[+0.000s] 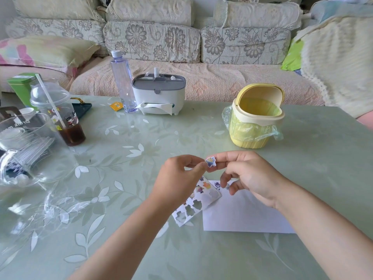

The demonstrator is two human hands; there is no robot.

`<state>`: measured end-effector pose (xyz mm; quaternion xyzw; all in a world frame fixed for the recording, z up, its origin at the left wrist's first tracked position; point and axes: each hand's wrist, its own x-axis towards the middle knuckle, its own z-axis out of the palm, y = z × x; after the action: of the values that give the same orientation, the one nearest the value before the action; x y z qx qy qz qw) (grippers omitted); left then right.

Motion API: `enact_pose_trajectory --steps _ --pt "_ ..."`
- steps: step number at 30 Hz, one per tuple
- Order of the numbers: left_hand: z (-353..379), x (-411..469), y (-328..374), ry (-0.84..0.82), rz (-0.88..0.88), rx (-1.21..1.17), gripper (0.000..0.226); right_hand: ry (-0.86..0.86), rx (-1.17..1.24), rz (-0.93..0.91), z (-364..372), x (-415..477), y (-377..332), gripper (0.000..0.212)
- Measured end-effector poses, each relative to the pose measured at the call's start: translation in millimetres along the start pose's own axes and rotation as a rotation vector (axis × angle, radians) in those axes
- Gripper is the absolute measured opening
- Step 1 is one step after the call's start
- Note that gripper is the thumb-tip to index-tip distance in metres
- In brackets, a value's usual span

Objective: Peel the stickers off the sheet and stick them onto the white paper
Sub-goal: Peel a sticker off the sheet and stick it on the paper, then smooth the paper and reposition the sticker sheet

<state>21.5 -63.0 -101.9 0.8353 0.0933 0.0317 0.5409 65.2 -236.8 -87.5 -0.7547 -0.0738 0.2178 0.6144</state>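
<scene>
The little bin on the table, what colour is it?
The bin is pale yellow, seen in the head view.

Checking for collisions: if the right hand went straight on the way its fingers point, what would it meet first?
Probably the left hand: the right hand points left, with only the sticker between their fingertips.

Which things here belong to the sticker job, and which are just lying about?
In use: small cartoon sticker pinched by left hand and right hand; white part-peeled sticker sheet; white paper rectangle.
Lying about: yellow plastic swing-lid bin; clear plastic water bottle; white-grey tissue box; clear domed drink cup.
</scene>
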Motion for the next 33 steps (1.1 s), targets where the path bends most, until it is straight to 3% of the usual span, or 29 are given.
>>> enact_pose_trajectory --steps 9,14,19,23,27,33 --pt "25.3 -0.9 4.8 0.018 -0.077 -0.177 0.018 0.128 -0.262 -0.088 -10.6 -9.3 9.9 0.05" --pt "45.2 -1.0 9.9 -0.01 -0.063 -0.223 0.016 0.216 -0.186 -0.12 -27.4 -13.9 14.8 0.007" --pt "66.7 -2.3 17.9 -0.063 -0.01 -0.191 0.016 0.276 -0.17 -0.121 -48.9 -18.7 20.9 0.011" --pt "83.5 0.4 21.2 -0.108 0.022 -0.053 0.014 0.318 -0.23 -0.068 -71.0 -17.1 34.8 0.014" --pt "104.5 3.3 14.4 -0.121 0.144 0.247 0.025 0.376 -0.332 0.011 -99.9 -11.5 49.8 0.021" --pt "122.3 7.1 -8.6 -0.231 0.453 0.666 0.038 0.198 -0.489 0.224 -127.2 -10.0 65.9 0.023"
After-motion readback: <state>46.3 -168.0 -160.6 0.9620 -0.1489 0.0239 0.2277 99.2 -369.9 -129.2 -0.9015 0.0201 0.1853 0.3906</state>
